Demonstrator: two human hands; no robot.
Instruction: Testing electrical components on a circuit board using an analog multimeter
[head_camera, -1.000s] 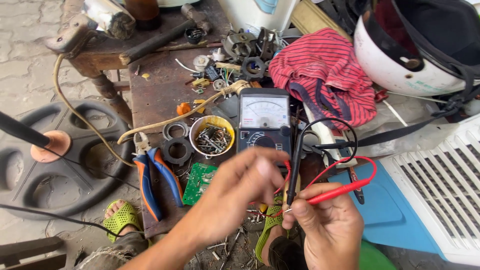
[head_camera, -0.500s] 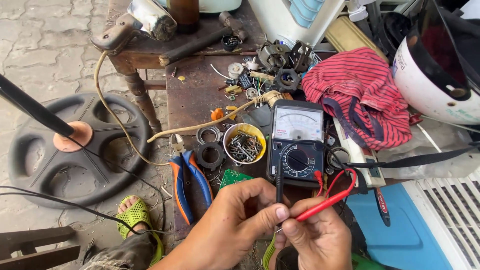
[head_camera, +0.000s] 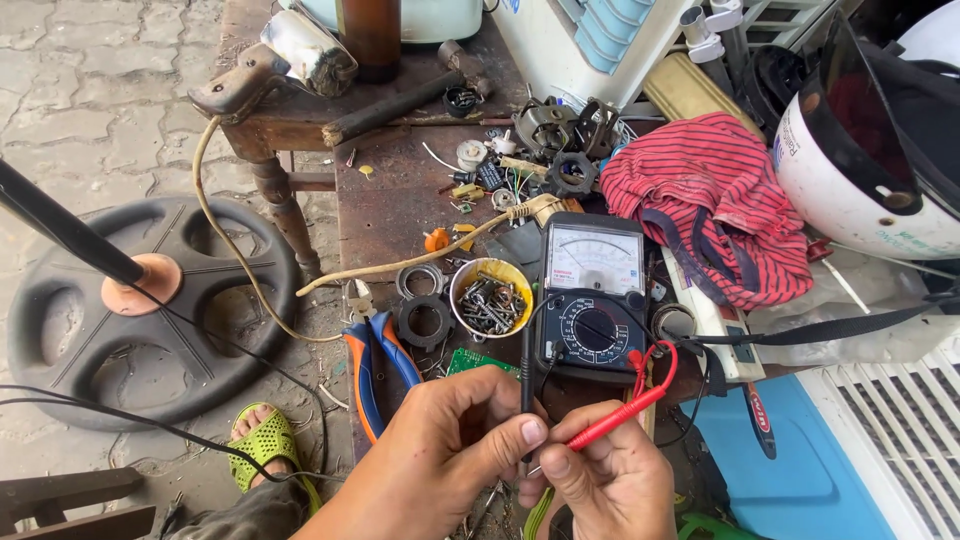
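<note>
The left hand (head_camera: 440, 450) sits at the near edge of the bench, thumb and forefinger pinched on the black probe (head_camera: 527, 375), which stands nearly upright between the fingers. The right hand (head_camera: 610, 480), just to its right and touching it at the fingertips, pinches the red probe (head_camera: 615, 420); this probe slants up and to the right. The two probe tips meet close together between the hands; what they touch is hidden by the fingers.

The leads of both probes run to the analogue multimeter (head_camera: 592, 295), which lies flat on the bench just beyond the hands, dial face up and selector knob nearer the person.

Left of the meter stands a small yellow bowl (head_camera: 490, 297) filled with screws. Near it lie a black ring (head_camera: 425, 320) and pliers with blue and orange handles (head_camera: 375, 365). A green circuit board (head_camera: 470, 362) shows partly behind the left hand. A red striped cloth (head_camera: 710, 200) lies to the far right, with a white helmet (head_camera: 860, 190) beyond it. On the paved floor to the left rests a black fan base (head_camera: 140, 310).
</note>
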